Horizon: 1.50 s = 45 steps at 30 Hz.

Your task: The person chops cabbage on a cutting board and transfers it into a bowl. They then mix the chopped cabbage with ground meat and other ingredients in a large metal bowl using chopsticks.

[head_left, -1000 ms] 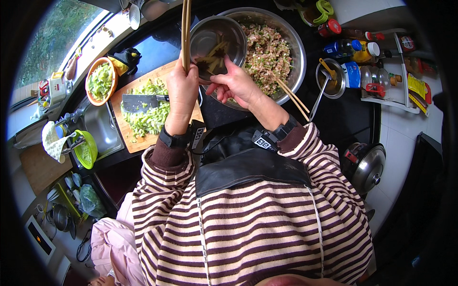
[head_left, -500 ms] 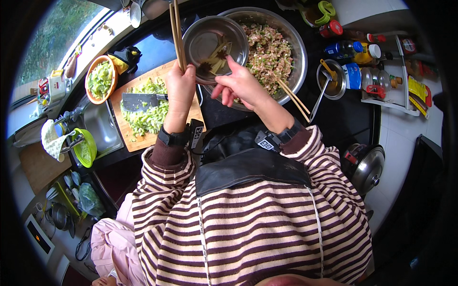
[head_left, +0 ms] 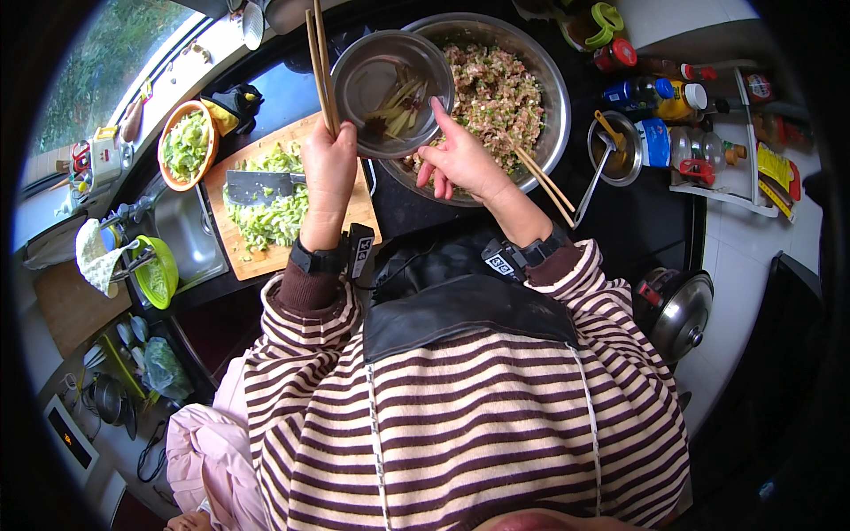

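My left hand [head_left: 329,168] is closed round a pair of wooden chopsticks [head_left: 319,66] that point up, its fingers against the left rim of a small steel bowl [head_left: 354,75]. Pale strips and dark bits [head_left: 397,111] lie in liquid in that bowl. On the bowl's lower right side is my right hand [head_left: 469,164], one finger stretched to the rim and the others apart, loosely bent. The small bowl overlaps a large steel bowl [head_left: 556,115] of minced meat with chopped greens [head_left: 500,97]. Another pair of chopsticks [head_left: 544,181] leans out of the large bowl.
A cleaver [head_left: 259,184] lies among chopped greens on a wooden board [head_left: 354,239]. Left of it are a sink [head_left: 190,239], a green basket [head_left: 159,288] and an orange-rimmed bowl [head_left: 211,155] of greens. At right, a steel pot with a ladle [head_left: 602,168] stands near bottles [head_left: 682,97].
The small bowl and left hand have shifted slightly left. My right hand has drawn back from inside the bowl to its rim, moving a little right.
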Each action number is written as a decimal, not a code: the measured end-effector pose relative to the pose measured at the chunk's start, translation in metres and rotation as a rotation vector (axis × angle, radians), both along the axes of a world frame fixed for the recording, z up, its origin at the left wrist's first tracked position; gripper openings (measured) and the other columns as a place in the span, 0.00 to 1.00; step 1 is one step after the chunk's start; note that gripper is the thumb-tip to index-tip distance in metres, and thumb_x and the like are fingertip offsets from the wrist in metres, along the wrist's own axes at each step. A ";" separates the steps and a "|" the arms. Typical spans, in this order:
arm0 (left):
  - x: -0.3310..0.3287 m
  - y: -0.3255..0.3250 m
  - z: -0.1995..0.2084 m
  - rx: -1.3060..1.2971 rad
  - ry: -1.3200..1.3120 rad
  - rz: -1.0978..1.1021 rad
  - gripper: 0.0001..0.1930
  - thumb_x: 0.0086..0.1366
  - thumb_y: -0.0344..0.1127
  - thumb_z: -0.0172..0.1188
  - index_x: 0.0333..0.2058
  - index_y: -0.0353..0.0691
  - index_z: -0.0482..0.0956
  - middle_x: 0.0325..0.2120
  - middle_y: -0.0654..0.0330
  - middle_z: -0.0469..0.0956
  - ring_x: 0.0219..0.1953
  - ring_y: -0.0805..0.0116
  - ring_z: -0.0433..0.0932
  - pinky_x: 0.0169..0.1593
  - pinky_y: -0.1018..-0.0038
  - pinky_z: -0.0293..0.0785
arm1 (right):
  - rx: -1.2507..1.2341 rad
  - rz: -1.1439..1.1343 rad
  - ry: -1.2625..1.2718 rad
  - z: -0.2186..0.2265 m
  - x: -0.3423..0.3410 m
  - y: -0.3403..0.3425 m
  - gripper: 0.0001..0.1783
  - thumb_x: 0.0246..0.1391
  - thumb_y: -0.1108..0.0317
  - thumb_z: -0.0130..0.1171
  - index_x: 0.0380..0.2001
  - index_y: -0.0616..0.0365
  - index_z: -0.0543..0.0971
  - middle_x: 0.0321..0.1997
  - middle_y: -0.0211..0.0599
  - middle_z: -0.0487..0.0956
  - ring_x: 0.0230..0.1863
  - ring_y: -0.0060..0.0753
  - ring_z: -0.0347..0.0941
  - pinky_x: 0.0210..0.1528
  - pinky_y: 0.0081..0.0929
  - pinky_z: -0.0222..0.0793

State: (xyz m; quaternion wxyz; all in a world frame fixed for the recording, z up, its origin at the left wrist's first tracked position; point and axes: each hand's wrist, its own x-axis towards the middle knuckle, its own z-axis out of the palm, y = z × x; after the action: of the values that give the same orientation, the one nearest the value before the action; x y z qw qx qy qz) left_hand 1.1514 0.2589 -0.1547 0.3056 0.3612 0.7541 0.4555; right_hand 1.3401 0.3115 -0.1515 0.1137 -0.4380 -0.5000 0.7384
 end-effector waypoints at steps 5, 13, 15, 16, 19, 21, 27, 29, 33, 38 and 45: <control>0.002 0.003 0.005 -0.016 0.111 -0.002 0.09 0.60 0.32 0.53 0.34 0.32 0.77 0.20 0.51 0.77 0.23 0.62 0.78 0.30 0.69 0.73 | -0.029 -0.010 0.034 -0.002 -0.005 -0.005 0.46 0.58 0.73 0.48 0.67 0.53 0.28 0.21 0.45 0.78 0.11 0.24 0.70 0.10 0.19 0.65; 0.008 0.004 0.016 0.002 0.088 -0.016 0.10 0.60 0.31 0.52 0.36 0.32 0.77 0.20 0.50 0.77 0.23 0.62 0.78 0.30 0.69 0.73 | -0.055 -0.012 0.062 -0.001 -0.011 -0.013 0.48 0.58 0.72 0.49 0.66 0.53 0.26 0.21 0.44 0.79 0.11 0.25 0.70 0.10 0.19 0.65; 0.009 0.005 0.017 0.003 0.105 -0.020 0.10 0.60 0.31 0.52 0.37 0.33 0.77 0.20 0.50 0.78 0.23 0.62 0.79 0.30 0.69 0.73 | -0.043 -0.005 0.054 0.001 -0.013 -0.013 0.48 0.58 0.72 0.49 0.66 0.53 0.26 0.21 0.44 0.79 0.11 0.25 0.70 0.10 0.19 0.65; 0.009 0.006 0.018 0.008 0.118 -0.026 0.10 0.60 0.31 0.52 0.37 0.33 0.77 0.20 0.50 0.78 0.23 0.62 0.79 0.31 0.69 0.73 | -0.038 -0.002 0.050 0.001 -0.013 -0.013 0.48 0.58 0.72 0.49 0.66 0.53 0.26 0.21 0.43 0.79 0.11 0.25 0.70 0.10 0.19 0.65; 0.009 0.007 0.019 0.022 0.139 -0.034 0.10 0.60 0.31 0.52 0.38 0.33 0.76 0.21 0.50 0.78 0.24 0.62 0.79 0.31 0.69 0.73 | -0.023 -0.003 0.062 0.001 -0.015 -0.014 0.48 0.57 0.72 0.49 0.66 0.54 0.25 0.21 0.43 0.79 0.12 0.25 0.70 0.10 0.19 0.65; 0.011 0.008 0.021 0.027 0.128 -0.025 0.11 0.60 0.31 0.52 0.39 0.33 0.76 0.21 0.50 0.78 0.24 0.61 0.79 0.31 0.69 0.73 | -0.026 -0.008 0.060 0.001 -0.017 -0.014 0.48 0.57 0.73 0.49 0.66 0.54 0.25 0.20 0.42 0.78 0.12 0.25 0.70 0.10 0.19 0.65; 0.013 0.010 0.025 -0.018 0.154 -0.034 0.11 0.60 0.31 0.52 0.39 0.33 0.76 0.21 0.50 0.77 0.24 0.60 0.79 0.31 0.68 0.73 | -0.021 -0.002 0.043 0.001 -0.016 -0.014 0.48 0.57 0.73 0.49 0.66 0.55 0.26 0.20 0.42 0.78 0.12 0.25 0.70 0.10 0.19 0.65; 0.013 0.011 0.024 0.031 0.133 -0.033 0.08 0.61 0.32 0.53 0.35 0.33 0.76 0.19 0.60 0.74 0.23 0.73 0.71 0.29 0.75 0.68 | -0.014 0.002 0.036 0.002 -0.016 -0.013 0.48 0.57 0.73 0.49 0.66 0.55 0.26 0.20 0.42 0.78 0.12 0.25 0.70 0.10 0.19 0.65; 0.011 0.013 0.017 0.086 0.204 -0.040 0.07 0.62 0.32 0.53 0.32 0.33 0.76 0.19 0.65 0.73 0.20 0.81 0.66 0.24 0.79 0.64 | -0.001 0.005 0.017 0.007 -0.019 -0.014 0.48 0.57 0.73 0.49 0.66 0.55 0.26 0.20 0.42 0.78 0.12 0.25 0.70 0.11 0.19 0.65; 0.000 0.015 0.003 -0.052 -0.139 0.018 0.08 0.61 0.32 0.50 0.33 0.34 0.75 0.16 0.58 0.74 0.14 0.71 0.71 0.18 0.74 0.67 | 0.089 0.027 0.038 0.021 0.005 -0.005 0.39 0.60 0.72 0.48 0.68 0.55 0.40 0.22 0.40 0.78 0.12 0.22 0.70 0.12 0.17 0.66; -0.013 0.016 -0.045 0.049 -0.552 0.194 0.07 0.63 0.32 0.48 0.27 0.37 0.70 0.12 0.65 0.68 0.08 0.79 0.61 0.10 0.79 0.57 | 0.722 0.143 -0.546 -0.004 0.110 0.036 0.16 0.54 0.64 0.57 0.43 0.63 0.75 0.30 0.44 0.79 0.31 0.41 0.77 0.33 0.34 0.74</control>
State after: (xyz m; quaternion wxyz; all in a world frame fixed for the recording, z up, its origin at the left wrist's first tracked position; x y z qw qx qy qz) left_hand 1.1385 0.2745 -0.1993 0.4456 0.1571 0.6620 0.5818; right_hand 1.4502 0.3474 -0.1553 0.0719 -0.5130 -0.7661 0.3804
